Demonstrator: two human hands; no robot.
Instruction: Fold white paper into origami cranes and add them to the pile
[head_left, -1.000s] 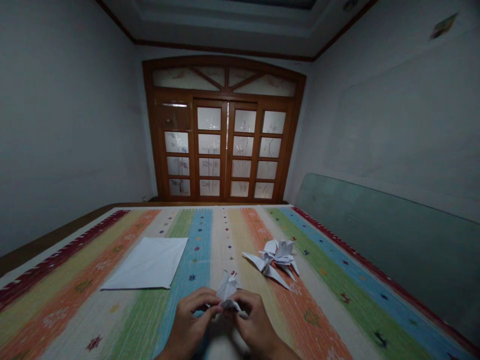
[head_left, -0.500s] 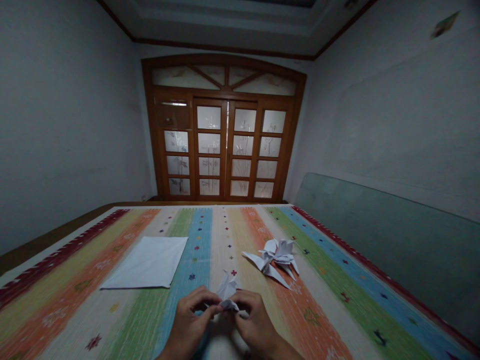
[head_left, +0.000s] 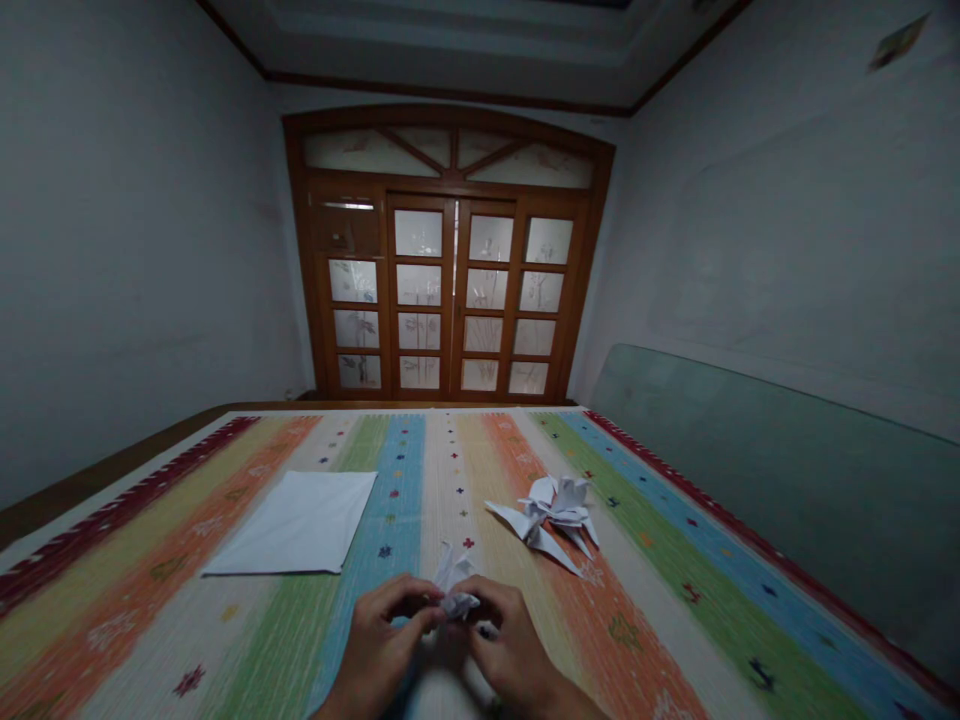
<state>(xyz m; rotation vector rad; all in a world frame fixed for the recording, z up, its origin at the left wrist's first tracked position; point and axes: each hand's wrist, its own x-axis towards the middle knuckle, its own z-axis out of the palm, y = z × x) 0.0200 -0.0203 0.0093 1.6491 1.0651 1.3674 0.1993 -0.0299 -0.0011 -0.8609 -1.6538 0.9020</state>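
Both hands are close together at the bottom of the view, pinching a small folded piece of white paper (head_left: 454, 590) between them. Its pointed flap sticks up above my fingers. My left hand (head_left: 386, 640) holds it from the left and my right hand (head_left: 510, 640) from the right, and the fingers hide its lower part. Up and to the right, white folded paper birds (head_left: 551, 515) lie in a heap on the mat. They look like origami cranes, though I cannot tell how many. A flat white paper sheet (head_left: 296, 522) lies to the left.
A striped multicoloured mat (head_left: 450, 470) with a red border covers the surface. Beyond it stand wooden glazed doors (head_left: 446, 290). A large greenish glass pane (head_left: 780, 480) leans along the right wall.
My fingers shift slightly on the folded paper, which stays between both hands. The view has moved a little. The paper birds and flat sheet lie as before.
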